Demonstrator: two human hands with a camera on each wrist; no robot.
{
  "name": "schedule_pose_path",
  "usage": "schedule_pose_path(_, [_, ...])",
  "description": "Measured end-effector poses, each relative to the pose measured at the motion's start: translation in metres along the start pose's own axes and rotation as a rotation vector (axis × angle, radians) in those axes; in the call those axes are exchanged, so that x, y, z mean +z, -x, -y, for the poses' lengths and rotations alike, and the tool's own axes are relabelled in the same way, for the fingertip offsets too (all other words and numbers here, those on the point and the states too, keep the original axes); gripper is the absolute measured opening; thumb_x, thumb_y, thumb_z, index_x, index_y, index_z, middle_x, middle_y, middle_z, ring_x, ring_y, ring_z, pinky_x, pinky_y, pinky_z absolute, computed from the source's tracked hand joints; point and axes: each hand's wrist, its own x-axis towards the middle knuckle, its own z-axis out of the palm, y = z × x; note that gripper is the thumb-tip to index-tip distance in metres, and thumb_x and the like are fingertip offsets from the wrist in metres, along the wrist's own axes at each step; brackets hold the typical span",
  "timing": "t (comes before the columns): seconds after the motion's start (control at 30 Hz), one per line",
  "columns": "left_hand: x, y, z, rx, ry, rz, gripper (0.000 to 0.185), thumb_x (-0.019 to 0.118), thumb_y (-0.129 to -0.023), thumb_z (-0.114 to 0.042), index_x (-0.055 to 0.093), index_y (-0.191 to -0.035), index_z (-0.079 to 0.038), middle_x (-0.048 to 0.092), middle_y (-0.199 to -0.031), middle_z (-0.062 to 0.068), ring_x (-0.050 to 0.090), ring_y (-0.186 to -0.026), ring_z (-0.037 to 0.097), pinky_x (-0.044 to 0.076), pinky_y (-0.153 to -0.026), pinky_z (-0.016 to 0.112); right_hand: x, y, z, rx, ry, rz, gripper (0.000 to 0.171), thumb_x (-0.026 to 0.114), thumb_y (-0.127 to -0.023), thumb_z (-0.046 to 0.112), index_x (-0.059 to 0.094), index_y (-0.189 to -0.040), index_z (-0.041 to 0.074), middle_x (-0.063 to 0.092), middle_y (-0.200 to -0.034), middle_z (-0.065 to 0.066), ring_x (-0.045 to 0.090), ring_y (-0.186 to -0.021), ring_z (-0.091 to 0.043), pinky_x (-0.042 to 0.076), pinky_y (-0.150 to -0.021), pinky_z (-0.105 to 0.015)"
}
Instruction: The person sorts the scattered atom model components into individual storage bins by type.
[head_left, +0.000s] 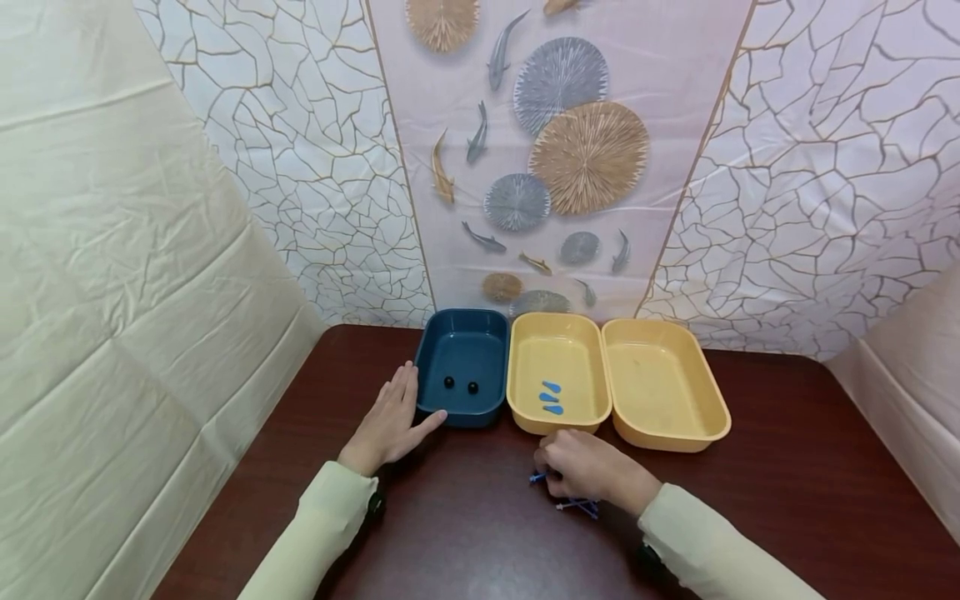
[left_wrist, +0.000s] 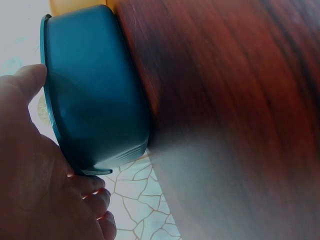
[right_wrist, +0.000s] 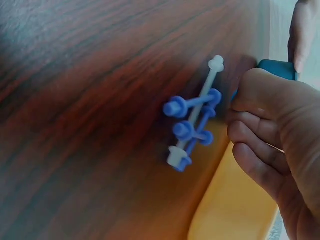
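My left hand (head_left: 392,419) rests against the left front corner of the dark blue tray (head_left: 463,419), fingers extended and thumb on the rim. Two small black balls (head_left: 472,387) lie inside that tray. In front of the middle yellow tray (head_left: 561,426), my right hand (head_left: 592,471) has curled fingers and pinches a small blue rod (head_left: 536,477) with a knobbed end, mostly hidden by the fingers. Below the hand, a loose pile of blue and whitish knob-ended rods (right_wrist: 194,117) lies on the table. The middle tray holds three blue drop-shaped pieces (head_left: 551,398).
A second yellow tray (head_left: 663,379) stands right of the middle one, the three trays side by side on the dark wooden table (head_left: 465,517). Patterned cloth (head_left: 585,158) hangs behind the table, and pale fabric (head_left: 150,292) rises at the left.
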Motion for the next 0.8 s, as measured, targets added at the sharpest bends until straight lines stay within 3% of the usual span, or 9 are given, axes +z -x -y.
schedule_pose_path(0.37, [0.002,0.000,0.001,-0.001,-0.005,-0.002,0.102,0.049,-0.104,-0.064,0.005,-0.168,0.002,0.002,-0.179,0.019,0.006,-0.166,0.040,0.012,-0.134,0.059,-0.030,0.005,0.003,0.025,-0.056,-0.019,0.007,0.080,-0.084,0.006,0.077,-0.086,0.011,0.068,-0.077,0.008,0.052,-0.066,0.005,0.048,-0.059,-0.013])
schedule_pose_path(0.8, [0.002,-0.001,0.001,0.005,0.000,-0.004,0.102,0.049,-0.104,-0.064,0.005,-0.168,0.001,0.002,-0.179,0.018,0.006,-0.166,0.039,0.012,-0.134,0.058,-0.066,0.004,-0.008,0.052,-0.007,-0.074,0.006,0.081,-0.084,0.008,0.079,-0.088,0.011,0.072,-0.080,0.006,0.061,-0.072,-0.001,0.055,-0.065,-0.017])
